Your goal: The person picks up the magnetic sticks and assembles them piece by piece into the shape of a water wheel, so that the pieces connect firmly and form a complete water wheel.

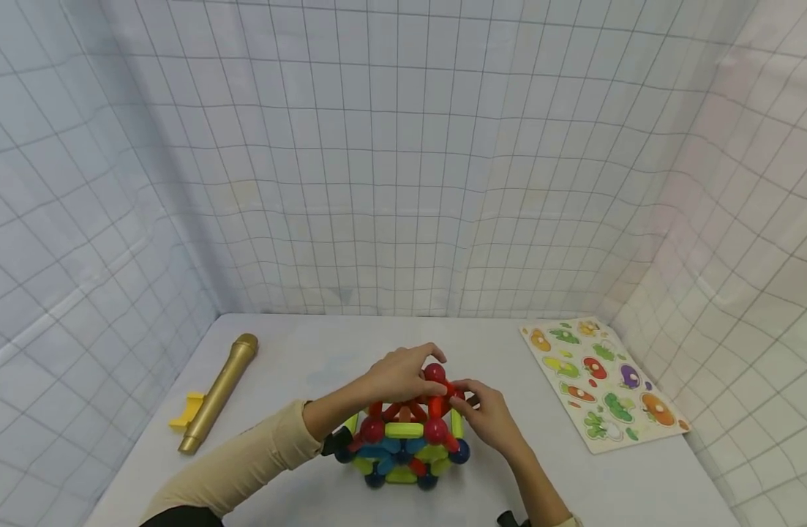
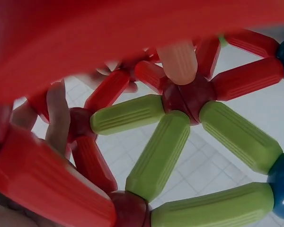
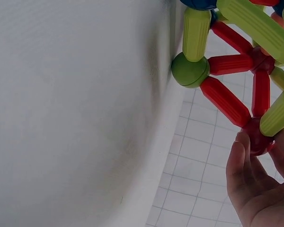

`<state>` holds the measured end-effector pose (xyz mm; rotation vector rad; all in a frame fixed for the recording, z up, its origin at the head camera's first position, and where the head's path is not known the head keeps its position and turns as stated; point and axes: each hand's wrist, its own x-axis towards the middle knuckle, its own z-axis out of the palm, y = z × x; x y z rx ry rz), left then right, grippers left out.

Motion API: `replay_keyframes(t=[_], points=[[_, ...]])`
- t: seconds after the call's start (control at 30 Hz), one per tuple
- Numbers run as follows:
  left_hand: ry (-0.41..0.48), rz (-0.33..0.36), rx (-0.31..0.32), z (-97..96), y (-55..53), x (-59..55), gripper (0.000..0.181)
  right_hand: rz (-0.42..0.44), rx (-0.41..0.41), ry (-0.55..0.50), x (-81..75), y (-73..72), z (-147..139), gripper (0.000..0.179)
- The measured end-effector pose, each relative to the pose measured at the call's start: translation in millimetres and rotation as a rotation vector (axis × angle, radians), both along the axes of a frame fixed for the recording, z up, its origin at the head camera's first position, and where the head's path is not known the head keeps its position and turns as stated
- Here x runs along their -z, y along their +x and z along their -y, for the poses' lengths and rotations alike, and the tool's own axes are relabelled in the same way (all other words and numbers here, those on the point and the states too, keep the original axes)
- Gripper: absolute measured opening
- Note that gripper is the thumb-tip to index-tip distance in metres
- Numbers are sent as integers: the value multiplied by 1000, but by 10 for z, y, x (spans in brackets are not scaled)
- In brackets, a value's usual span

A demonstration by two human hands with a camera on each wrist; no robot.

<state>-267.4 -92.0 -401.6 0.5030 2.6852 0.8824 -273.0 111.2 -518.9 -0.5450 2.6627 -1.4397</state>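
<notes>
A ball-and-rod magnetic building structure (image 1: pixel 403 430) stands on the table, made of red, lime and blue rods joined by balls. At its top, my left hand (image 1: pixel 399 375) grips a red ball (image 1: pixel 434 372), index finger over it and thumb below. From the right side, my right hand (image 1: pixel 490 416) pinches another red ball (image 3: pixel 258 137) where red and lime rods meet. Part of that ball is hidden behind the fingers. In the left wrist view, red rods (image 2: pixel 52 184) fill the near foreground, and a lime rod (image 2: pixel 158 156) joins dark red balls behind them.
A gold toy microphone (image 1: pixel 220 391) lies on the left of the white table (image 1: pixel 298 468), with a yellow piece (image 1: pixel 189 411) beside it. On the right lies a vegetable puzzle board (image 1: pixel 603 384). Gridded white curtains (image 1: pixel 377 183) enclose the back and sides.
</notes>
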Motion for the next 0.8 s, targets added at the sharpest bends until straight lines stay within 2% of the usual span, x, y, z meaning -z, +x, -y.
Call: replay_keyframes(t=[0.2,0.27,0.33,0.4,0.5,0.57,0.67,0.73,0.8], points=[[-1,-56,-12,23,8,27,50,-11,14,-8,-6,19,27,29],[35,-66,-28,86,35,17,46,-26,31,-10,-22,35,48,29],[92,-106,-75,203,81,16,37,-60,61,-12,-43,65,83,30],[193,-170,-164,348,151,52,26,-102,103,-39,-70,104,131,33],[331,-296,-310,554,282,244,25,-134,147,-119,-108,180,218,40],[405,-347,-364,637,362,437,33,-123,145,-181,-125,224,278,46],[447,-333,-354,680,461,724,46,-86,101,-245,-129,271,363,52],[486,-300,-305,668,494,858,53,-72,70,-262,-129,285,414,54],[517,-268,-276,636,512,942,58,-68,44,-275,-125,290,455,55]])
